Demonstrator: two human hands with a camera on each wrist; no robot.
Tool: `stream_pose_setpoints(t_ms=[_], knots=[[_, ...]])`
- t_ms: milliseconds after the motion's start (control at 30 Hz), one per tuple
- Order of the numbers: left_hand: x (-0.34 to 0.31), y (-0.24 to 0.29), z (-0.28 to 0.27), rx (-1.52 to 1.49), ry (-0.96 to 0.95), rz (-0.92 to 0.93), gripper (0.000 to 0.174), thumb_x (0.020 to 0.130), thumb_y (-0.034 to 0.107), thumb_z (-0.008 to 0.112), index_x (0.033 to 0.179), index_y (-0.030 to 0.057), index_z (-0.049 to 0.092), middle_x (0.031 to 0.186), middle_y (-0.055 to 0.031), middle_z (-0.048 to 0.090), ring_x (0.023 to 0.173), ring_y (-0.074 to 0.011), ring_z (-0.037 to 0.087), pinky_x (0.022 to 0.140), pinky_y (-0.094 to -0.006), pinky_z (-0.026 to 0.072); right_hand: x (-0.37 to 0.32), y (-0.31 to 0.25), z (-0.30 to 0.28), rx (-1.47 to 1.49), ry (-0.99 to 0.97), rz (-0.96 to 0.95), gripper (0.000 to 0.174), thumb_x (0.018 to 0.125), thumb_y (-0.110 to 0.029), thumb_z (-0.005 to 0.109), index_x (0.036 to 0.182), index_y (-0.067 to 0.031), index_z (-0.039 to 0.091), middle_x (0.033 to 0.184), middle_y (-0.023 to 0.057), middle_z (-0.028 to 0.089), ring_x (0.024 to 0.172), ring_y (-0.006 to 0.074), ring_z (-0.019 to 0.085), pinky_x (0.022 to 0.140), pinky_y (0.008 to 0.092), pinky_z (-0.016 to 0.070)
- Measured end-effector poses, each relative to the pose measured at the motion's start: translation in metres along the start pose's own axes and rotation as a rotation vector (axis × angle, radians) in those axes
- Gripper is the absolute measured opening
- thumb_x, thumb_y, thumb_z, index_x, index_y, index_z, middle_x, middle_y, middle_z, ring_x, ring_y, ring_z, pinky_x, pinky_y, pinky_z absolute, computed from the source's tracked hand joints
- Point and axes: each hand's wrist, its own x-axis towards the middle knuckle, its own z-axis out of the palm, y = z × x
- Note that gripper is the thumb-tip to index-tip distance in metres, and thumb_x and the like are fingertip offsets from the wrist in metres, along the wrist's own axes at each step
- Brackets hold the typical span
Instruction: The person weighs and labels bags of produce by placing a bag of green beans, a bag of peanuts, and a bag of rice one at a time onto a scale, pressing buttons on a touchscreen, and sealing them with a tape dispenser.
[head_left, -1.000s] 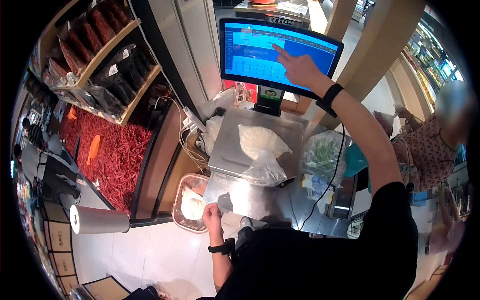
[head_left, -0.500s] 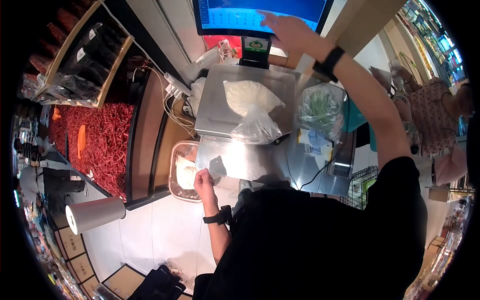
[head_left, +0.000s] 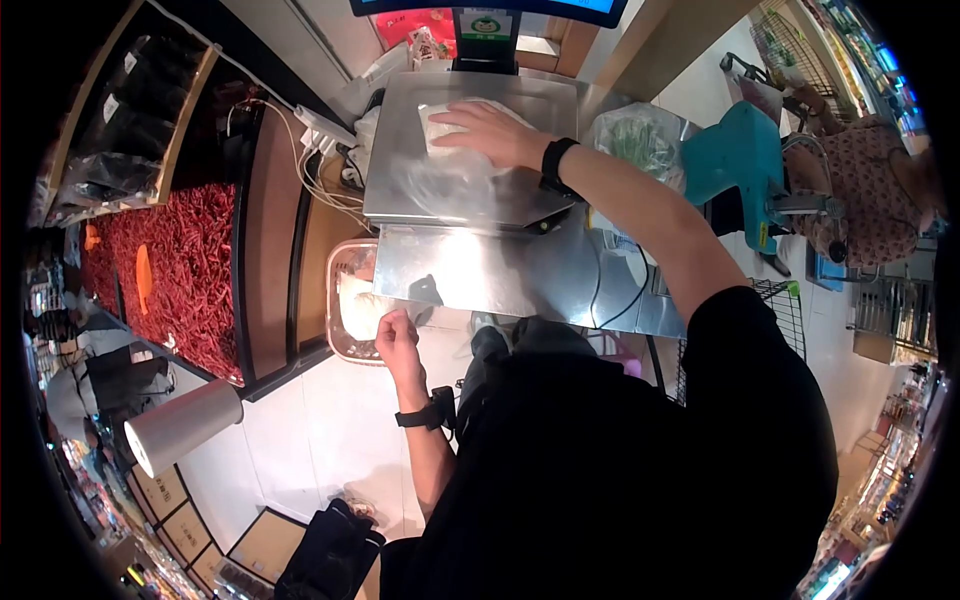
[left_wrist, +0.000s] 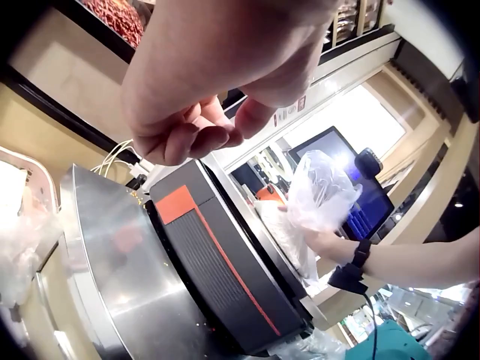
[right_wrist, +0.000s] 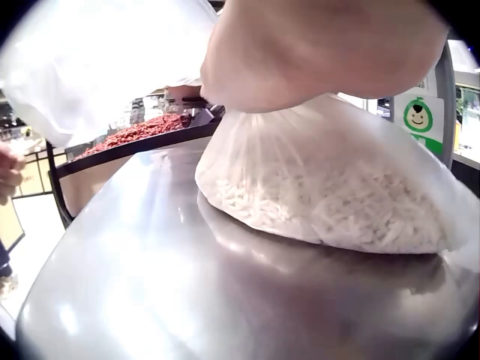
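A clear plastic bag of small white pieces [right_wrist: 330, 199] sits on the steel scale platform [head_left: 400, 195]. My right hand [head_left: 490, 135] grips the gathered neck of this bag from above, and its loose top [left_wrist: 322, 191] puffs out past the fingers. In the head view the hand and forearm cover part of the bag. My left hand [head_left: 398, 342] hangs by the front left corner of the steel counter, fingers loosely curled around nothing. Close beside it, a pink basket [head_left: 334, 325] contains another pale bag [head_left: 357, 308].
A bag of green vegetables [head_left: 640, 140] lies right of the scale, near a teal device [head_left: 730, 155]. The touchscreen [left_wrist: 364, 202] stands behind the platform. White cables [head_left: 300, 165] run along the left side, by a bin of dried red chillies [head_left: 185, 275].
My right hand has left the touchscreen, come down to the bag on the scale and gripped its neck. The head view has tilted downward. My left hand stays by the counter corner.
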Motion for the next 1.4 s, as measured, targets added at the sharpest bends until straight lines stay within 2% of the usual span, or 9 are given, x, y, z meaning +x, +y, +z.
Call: stream_pose_setpoints(t_ms=[133, 200, 467, 667, 733, 800, 1033, 1300, 1400], knots=[[-0.006, 0.003, -0.001, -0.005, -0.061, 0.005, 0.017, 0.092, 0.019, 0.056, 0.087, 0.0034, 0.056, 0.062, 0.0029, 0.046, 0.053, -0.0048, 0.038, 0.048, -0.0187, 0.0276, -0.013, 0.022, 0.026, 0.275, 0.217, -0.106, 0.063, 0.070, -0.006, 0.067, 0.129, -0.0122, 0.046, 0.137, 0.0129, 0.041, 0.129, 0.0294, 0.035, 0.106, 0.0413, 0.0308], [-0.010, 0.016, 0.015, -0.063, -0.177, -0.066, 0.024, 0.093, 0.026, 0.052, 0.093, 0.0023, 0.056, 0.064, 0.0008, 0.049, 0.054, -0.0066, 0.041, 0.048, -0.0191, 0.0300, -0.022, -0.001, 0.000, 1.535, 0.225, 0.417, 0.040, 0.085, -0.009, 0.055, 0.125, -0.0054, 0.050, 0.133, 0.0114, 0.047, 0.123, 0.0270, 0.044, 0.104, 0.0400, 0.0343], [0.003, -0.012, 0.161, -0.574, -1.459, -1.035, 0.109, 0.070, 0.087, 0.018, 0.140, 0.0042, 0.028, 0.110, -0.0300, 0.056, 0.082, -0.0355, 0.064, 0.058, -0.0355, 0.0543, -0.130, -0.105, -0.123, 0.790, 0.445, 0.652, 0.036, 0.096, -0.018, 0.042, 0.125, 0.0021, 0.048, 0.133, 0.0097, 0.048, 0.119, 0.0222, 0.048, 0.103, 0.0365, 0.0350], [-0.043, 0.016, 0.194, -0.893, -0.994, -1.270, 0.076, 0.087, 0.052, 0.047, 0.144, 0.0101, 0.018, 0.133, -0.0185, 0.044, 0.116, -0.0366, 0.049, 0.092, -0.0464, 0.0457, -0.197, -0.169, -0.155, 0.279, 0.639, 0.596, 0.037, 0.098, -0.020, 0.039, 0.126, 0.0027, 0.047, 0.133, 0.0099, 0.048, 0.120, 0.0215, 0.048, 0.104, 0.0359, 0.0343], [-0.076, 0.042, 0.193, -0.591, -1.207, -0.164, 0.094, 0.081, 0.039, 0.064, 0.147, 0.0190, 0.001, 0.142, -0.0152, 0.034, 0.130, -0.0308, 0.034, 0.099, -0.0475, 0.0390, -0.196, -0.177, -0.164, 0.134, 0.660, 0.567, 0.038, 0.098, -0.021, 0.038, 0.126, 0.0028, 0.047, 0.133, 0.0100, 0.048, 0.120, 0.0214, 0.048, 0.104, 0.0358, 0.0342], [-0.070, 0.041, 0.191, -0.946, -1.240, -0.209, 0.079, 0.085, 0.041, 0.059, 0.146, 0.0178, 0.015, 0.135, -0.0163, 0.042, 0.128, -0.0310, 0.038, 0.101, -0.0468, 0.0382, -0.174, -0.181, -0.180, 1.040, 0.786, 1.242, 0.043, 0.100, -0.026, 0.030, 0.128, 0.0045, 0.043, 0.131, 0.0129, 0.050, 0.120, 0.0243, 0.047, 0.104, 0.0375, 0.0336], [-0.075, -0.009, 0.199, -0.921, -1.138, -1.326, 0.034, 0.093, 0.045, 0.045, 0.083, 0.0133, 0.053, 0.088, 0.0070, 0.063, 0.074, 0.0045, 0.052, 0.067, -0.0199, 0.0416, -0.166, -0.251, -0.220, 1.255, 0.532, 0.829, 0.056, 0.099, -0.040, 0.027, 0.133, 0.0028, 0.040, 0.138, 0.0151, 0.041, 0.124, 0.0269, 0.042, 0.106, 0.0376, 0.0288], [-0.051, 0.061, 0.107, -0.639, -1.302, 0.198, 0.060, 0.090, 0.042, 0.053, 0.135, 0.0059, 0.038, 0.137, -0.0070, 0.041, 0.125, -0.0228, 0.041, 0.105, -0.0362, 0.0314, -0.141, -0.199, -0.158, 1.560, 0.668, 1.184, 0.061, 0.099, -0.045, 0.022, 0.133, 0.0016, 0.041, 0.140, 0.0148, 0.039, 0.127, 0.0272, 0.038, 0.107, 0.0389, 0.0288], [-0.016, 0.011, 0.100, -1.226, -1.068, -0.608, 0.075, 0.082, 0.057, 0.056, 0.136, 0.0076, 0.039, 0.141, -0.0094, 0.038, 0.130, -0.0241, 0.036, 0.105, -0.0387, 0.0309, -0.114, -0.227, -0.178, 1.481, 0.488, 0.898, 0.062, 0.099, -0.044, 0.022, 0.132, 0.0038, 0.041, 0.137, 0.0177, 0.042, 0.126, 0.0254, 0.039, 0.107, 0.0376, 0.0287]])
